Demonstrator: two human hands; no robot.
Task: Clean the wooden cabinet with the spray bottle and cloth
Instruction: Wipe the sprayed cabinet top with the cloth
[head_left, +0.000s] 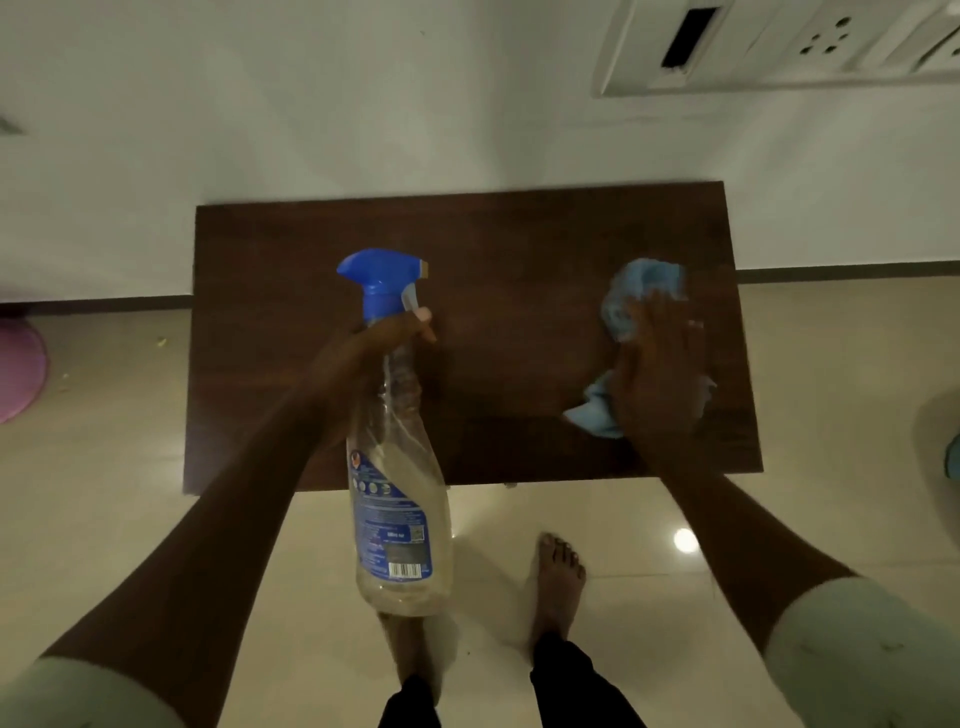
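The dark wooden cabinet top (509, 249) stands against a white wall, seen from above. My left hand (374, 353) grips the neck of a clear spray bottle (397, 499) with a blue trigger head, held over the cabinet's left half, nozzle pointing right. One finger rests on the trigger. My right hand (657, 374) lies flat with fingers spread on a light blue cloth (631, 301), pressing it onto the right part of the cabinet top. The cloth shows above and below the hand.
A glossy tiled floor (805, 364) surrounds the cabinet. My bare feet (558, 577) stand just in front of it. A pink round object (18, 369) lies on the floor at far left. A white switch and socket panel (779, 41) hangs on the wall.
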